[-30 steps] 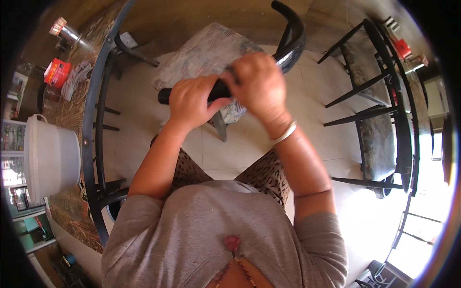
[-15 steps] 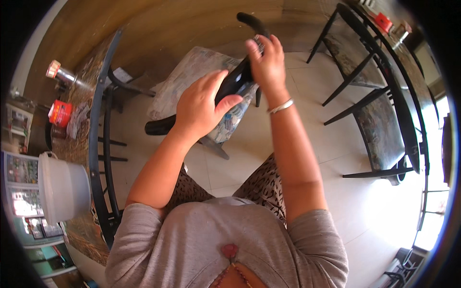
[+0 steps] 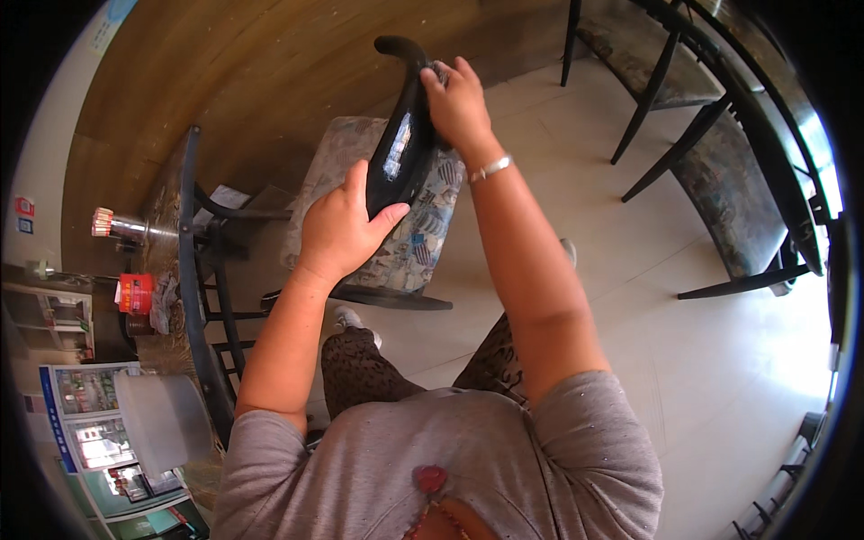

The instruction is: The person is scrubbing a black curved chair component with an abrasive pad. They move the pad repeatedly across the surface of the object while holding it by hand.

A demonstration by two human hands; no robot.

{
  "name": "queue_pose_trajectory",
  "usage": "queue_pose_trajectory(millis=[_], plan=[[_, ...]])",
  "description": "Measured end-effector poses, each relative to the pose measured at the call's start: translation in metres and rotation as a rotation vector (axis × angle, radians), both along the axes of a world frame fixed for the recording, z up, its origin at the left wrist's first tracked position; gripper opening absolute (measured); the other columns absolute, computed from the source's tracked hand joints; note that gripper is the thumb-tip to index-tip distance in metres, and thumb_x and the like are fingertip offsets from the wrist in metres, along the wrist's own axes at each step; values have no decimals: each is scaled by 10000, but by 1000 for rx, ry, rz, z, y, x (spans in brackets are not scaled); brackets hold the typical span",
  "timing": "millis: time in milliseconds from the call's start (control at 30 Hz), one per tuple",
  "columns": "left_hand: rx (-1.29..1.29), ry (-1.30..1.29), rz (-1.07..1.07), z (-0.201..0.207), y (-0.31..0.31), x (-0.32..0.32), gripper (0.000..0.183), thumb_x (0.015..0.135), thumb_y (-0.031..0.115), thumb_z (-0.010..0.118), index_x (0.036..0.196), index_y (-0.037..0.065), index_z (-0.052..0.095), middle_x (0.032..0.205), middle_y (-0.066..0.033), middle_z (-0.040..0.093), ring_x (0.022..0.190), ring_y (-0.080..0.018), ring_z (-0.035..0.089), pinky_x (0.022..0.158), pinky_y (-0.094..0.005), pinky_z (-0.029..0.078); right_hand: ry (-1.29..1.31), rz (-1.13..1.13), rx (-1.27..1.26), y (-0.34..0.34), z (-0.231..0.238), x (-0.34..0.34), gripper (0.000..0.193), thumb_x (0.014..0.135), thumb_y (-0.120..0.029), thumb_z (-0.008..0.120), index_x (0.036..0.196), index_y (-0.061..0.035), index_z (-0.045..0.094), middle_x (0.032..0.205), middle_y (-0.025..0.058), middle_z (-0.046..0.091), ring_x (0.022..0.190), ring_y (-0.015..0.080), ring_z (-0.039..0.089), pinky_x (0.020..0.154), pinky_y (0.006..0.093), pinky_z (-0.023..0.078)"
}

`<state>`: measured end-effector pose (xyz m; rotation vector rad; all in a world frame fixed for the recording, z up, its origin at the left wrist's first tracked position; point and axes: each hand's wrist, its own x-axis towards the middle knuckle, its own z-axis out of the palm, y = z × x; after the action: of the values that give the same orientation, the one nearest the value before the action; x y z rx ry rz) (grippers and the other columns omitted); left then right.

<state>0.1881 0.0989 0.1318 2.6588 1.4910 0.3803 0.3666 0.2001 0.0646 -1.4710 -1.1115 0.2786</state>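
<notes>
Head view: both hands (image 3: pixel 337 229) (image 3: pixel 457 106) half-curled against a glossy black chair back (image 3: pixel 402 153).

I hold the chair's black backrest (image 3: pixel 400 148), curved and glossy, running away from me above the patterned seat (image 3: pixel 432 220).

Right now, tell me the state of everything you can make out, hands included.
Left hand, closed around the black chair back
Right hand, curled over a grayish wad
Black chair back, glossy, curved, gripped
Grayish wad, mostly hidden
Patterned seat, partly hidden behind the black chair back
Bracelet, worn near the right hand
Clear jar, upright, holding sticks
Red container, upright
Pale bucket, upright; lid unclear
</notes>
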Motion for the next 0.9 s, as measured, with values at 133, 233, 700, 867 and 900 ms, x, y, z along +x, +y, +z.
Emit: queue_pose_trajectory(millis=[133,233,700,867,900], plan=[[108,-5,-26,-7,3,-6,560,784,372,647,1149,10,423,790,-180,636,677,-359,616,568,-421,483,-139,-113,79,-25,4,-25,405,848,-358,567,1081,-28,599,1089,163,541,1007,329,499,848,397,432],[142,0,0,-9,1,-9,554,775,357,656,1145,10,433,781,-180,633,675,-359,614,573,-425,485,-119,-69,362,-71,-10,-55,318,762,-192,678,1028,-29,618,959,133,556,920,319,507,776,383,448],[61,63,45,-9,5,-10,580,681,362,724,1100,51,472,734,-153,629,660,-347,609,558,-422,479,-302,171,449,-68,19,-47,379,783,-364,623,964,-33,656,988,107,582,994,288,512,920,419,397],[219,32,8,-11,1,-3,555,663,342,728,1081,73,481,774,-141,631,667,-351,605,561,-430,485,-338,209,481,-74,21,-58,261,768,-254,609,877,-24,667,1012,103,592,1068,280,499,1009,426,337],[239,55,11,-11,0,-1,555,667,342,727,1076,63,476,775,-146,629,661,-347,607,559,-430,486,-325,166,456,-62,24,-54,225,767,-227,595,825,-27,682,1021,102,598,1079,284,495,1015,426,333]])
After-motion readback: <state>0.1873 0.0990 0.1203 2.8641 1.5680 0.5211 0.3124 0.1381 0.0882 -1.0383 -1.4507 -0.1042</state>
